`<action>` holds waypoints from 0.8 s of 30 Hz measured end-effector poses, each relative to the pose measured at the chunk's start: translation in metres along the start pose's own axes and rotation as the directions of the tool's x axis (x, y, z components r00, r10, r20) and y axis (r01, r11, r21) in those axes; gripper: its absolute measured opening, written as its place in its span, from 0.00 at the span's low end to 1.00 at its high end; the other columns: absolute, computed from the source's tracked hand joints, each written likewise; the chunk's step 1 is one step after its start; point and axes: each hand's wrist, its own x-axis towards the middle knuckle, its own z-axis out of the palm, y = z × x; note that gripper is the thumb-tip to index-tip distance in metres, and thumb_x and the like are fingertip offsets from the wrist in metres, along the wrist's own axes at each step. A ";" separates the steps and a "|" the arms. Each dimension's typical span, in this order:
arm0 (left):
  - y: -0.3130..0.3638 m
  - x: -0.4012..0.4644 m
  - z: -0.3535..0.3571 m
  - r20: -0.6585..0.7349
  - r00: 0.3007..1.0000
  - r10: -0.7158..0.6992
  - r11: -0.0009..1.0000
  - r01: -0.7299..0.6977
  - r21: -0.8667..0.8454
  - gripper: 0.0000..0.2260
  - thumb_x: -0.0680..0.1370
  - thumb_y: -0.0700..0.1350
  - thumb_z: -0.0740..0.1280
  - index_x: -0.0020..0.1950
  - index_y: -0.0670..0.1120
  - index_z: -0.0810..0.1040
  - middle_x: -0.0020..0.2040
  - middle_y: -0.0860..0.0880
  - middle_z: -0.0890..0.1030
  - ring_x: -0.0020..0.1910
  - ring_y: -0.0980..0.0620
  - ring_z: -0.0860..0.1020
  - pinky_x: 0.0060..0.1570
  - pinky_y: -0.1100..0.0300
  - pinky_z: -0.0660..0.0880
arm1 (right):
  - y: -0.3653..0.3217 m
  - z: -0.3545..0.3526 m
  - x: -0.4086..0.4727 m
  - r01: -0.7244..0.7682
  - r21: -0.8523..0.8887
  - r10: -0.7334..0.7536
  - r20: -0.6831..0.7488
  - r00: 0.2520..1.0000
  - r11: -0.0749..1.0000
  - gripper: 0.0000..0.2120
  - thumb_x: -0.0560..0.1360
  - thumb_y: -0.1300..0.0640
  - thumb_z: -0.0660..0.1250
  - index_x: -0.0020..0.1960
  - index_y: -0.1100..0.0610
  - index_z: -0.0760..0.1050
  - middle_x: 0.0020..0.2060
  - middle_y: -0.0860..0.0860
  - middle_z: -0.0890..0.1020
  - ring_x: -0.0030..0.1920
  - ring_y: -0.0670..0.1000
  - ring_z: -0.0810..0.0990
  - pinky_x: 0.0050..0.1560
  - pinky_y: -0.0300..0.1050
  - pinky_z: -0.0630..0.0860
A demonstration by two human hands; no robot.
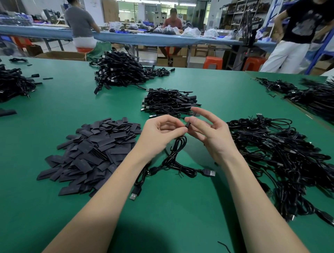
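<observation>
Green bench mat (162, 222) carries a light, floppy cable (178, 149) that rises to both hands: left hand (159, 133) pinches its end, right hand (211, 135) pinches a small sleeve (188, 124) there. Best gripped near the tip, I'd say. Bundles (168, 102) lie beyond.

1. Green work table (54, 207) fills the foreground; second green table (282, 79) butts against it on the right.
2. Long blue-topped bench (126, 38) runs across the back, plastic bags (191, 32) on it.
3. Orange plastic stools (213, 62) by the bench; cardboard boxes (61, 55) on the pale floor (150, 56).
4. Metal shelving (235, 14) at back right, stocked, contents too small to tell; blue rack upright (318, 50) at far right.
5. Seated worker in a grey top (81, 23), back to camera; seated worker in a red top (172, 22), facing; a person in white trousers (287, 56) stands right.
6. Glass partition (130, 10) at the back, bright; ceiling strip lights (157, 1) on.
</observation>
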 end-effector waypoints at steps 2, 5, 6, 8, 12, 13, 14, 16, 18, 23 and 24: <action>-0.001 0.000 0.000 -0.018 1.000 -0.021 0.999 0.020 -0.031 0.06 0.72 0.37 0.77 0.43 0.46 0.84 0.40 0.52 0.86 0.41 0.56 0.83 0.46 0.67 0.77 | 0.002 0.004 0.000 0.021 0.034 -0.020 -0.026 0.999 0.999 0.16 0.68 0.58 0.79 0.56 0.53 0.85 0.50 0.62 0.86 0.48 0.56 0.86 0.52 0.45 0.82; -0.002 -0.001 0.002 -0.040 0.999 -0.031 0.997 0.028 -0.069 0.06 0.72 0.36 0.77 0.43 0.46 0.84 0.39 0.52 0.85 0.40 0.57 0.82 0.45 0.68 0.77 | 0.002 0.005 0.000 0.017 0.065 -0.014 -0.037 0.999 0.998 0.15 0.69 0.60 0.79 0.55 0.55 0.86 0.49 0.61 0.86 0.48 0.56 0.86 0.52 0.45 0.82; -0.003 -0.001 0.003 -0.049 0.998 -0.032 0.996 0.028 -0.084 0.07 0.72 0.35 0.77 0.43 0.46 0.84 0.39 0.52 0.85 0.40 0.57 0.82 0.45 0.68 0.76 | 0.003 0.004 0.001 0.018 0.067 -0.016 -0.037 0.999 0.998 0.14 0.70 0.62 0.78 0.56 0.56 0.85 0.49 0.61 0.86 0.47 0.56 0.86 0.52 0.45 0.82; -0.003 -0.002 0.004 -0.060 0.998 -0.031 0.995 0.025 -0.100 0.07 0.72 0.35 0.77 0.43 0.46 0.84 0.39 0.51 0.85 0.39 0.58 0.82 0.44 0.69 0.76 | 0.004 0.005 0.001 0.024 0.061 -0.022 -0.036 0.999 0.998 0.14 0.72 0.64 0.77 0.57 0.58 0.85 0.49 0.61 0.86 0.46 0.55 0.86 0.53 0.46 0.82; -0.004 -0.002 0.004 -0.063 0.997 -0.041 0.996 0.036 -0.086 0.07 0.72 0.36 0.77 0.42 0.47 0.84 0.39 0.51 0.85 0.39 0.57 0.82 0.44 0.68 0.77 | 0.006 0.005 0.001 0.037 0.034 -0.035 -0.048 0.998 0.999 0.15 0.72 0.64 0.77 0.58 0.60 0.84 0.49 0.61 0.86 0.46 0.55 0.86 0.52 0.45 0.83; -0.004 -0.002 0.004 -0.064 0.997 -0.047 0.996 0.041 -0.084 0.06 0.72 0.36 0.77 0.43 0.46 0.84 0.39 0.52 0.85 0.39 0.57 0.82 0.44 0.68 0.77 | 0.006 0.005 0.001 0.041 0.026 -0.039 -0.052 0.998 0.999 0.14 0.72 0.65 0.77 0.58 0.60 0.84 0.48 0.61 0.86 0.46 0.55 0.86 0.51 0.45 0.83; -0.005 -0.002 0.004 -0.064 0.997 -0.052 0.996 0.047 -0.082 0.06 0.72 0.36 0.77 0.43 0.45 0.84 0.39 0.52 0.85 0.39 0.57 0.82 0.45 0.68 0.77 | 0.006 0.005 0.001 0.043 0.020 -0.042 -0.058 0.997 0.999 0.14 0.72 0.65 0.76 0.58 0.60 0.84 0.48 0.61 0.86 0.46 0.55 0.86 0.51 0.45 0.83; -0.005 -0.002 0.004 -0.067 0.996 -0.067 0.996 0.063 -0.070 0.06 0.72 0.36 0.77 0.44 0.44 0.83 0.40 0.51 0.85 0.40 0.57 0.82 0.45 0.67 0.77 | 0.006 0.005 0.001 0.043 0.008 -0.042 -0.069 0.997 0.999 0.14 0.73 0.65 0.76 0.58 0.59 0.84 0.49 0.62 0.86 0.46 0.56 0.86 0.51 0.45 0.83; -0.005 -0.001 0.005 -0.068 0.993 -0.099 0.994 0.096 -0.047 0.05 0.73 0.37 0.76 0.45 0.44 0.83 0.41 0.51 0.85 0.42 0.57 0.82 0.46 0.67 0.76 | 0.008 0.007 0.002 0.024 0.003 -0.023 -0.092 0.995 1.000 0.13 0.73 0.66 0.75 0.58 0.60 0.84 0.49 0.63 0.86 0.46 0.55 0.86 0.50 0.44 0.83; 0.004 0.004 0.003 0.048 0.977 -0.209 0.957 0.194 0.217 0.11 0.73 0.50 0.77 0.52 0.52 0.80 0.50 0.53 0.84 0.47 0.59 0.83 0.50 0.67 0.77 | 0.004 0.011 0.006 -0.070 0.187 0.119 -0.264 0.957 0.980 0.11 0.73 0.66 0.75 0.55 0.61 0.83 0.42 0.57 0.86 0.40 0.51 0.84 0.44 0.40 0.82; 0.006 0.004 0.003 0.070 0.968 -0.240 0.934 0.210 0.290 0.13 0.72 0.52 0.78 0.52 0.54 0.80 0.50 0.55 0.83 0.45 0.58 0.84 0.49 0.66 0.78 | 0.003 0.009 0.007 -0.072 0.253 0.149 -0.300 0.942 0.965 0.11 0.73 0.66 0.75 0.55 0.61 0.83 0.41 0.56 0.86 0.39 0.50 0.85 0.43 0.39 0.82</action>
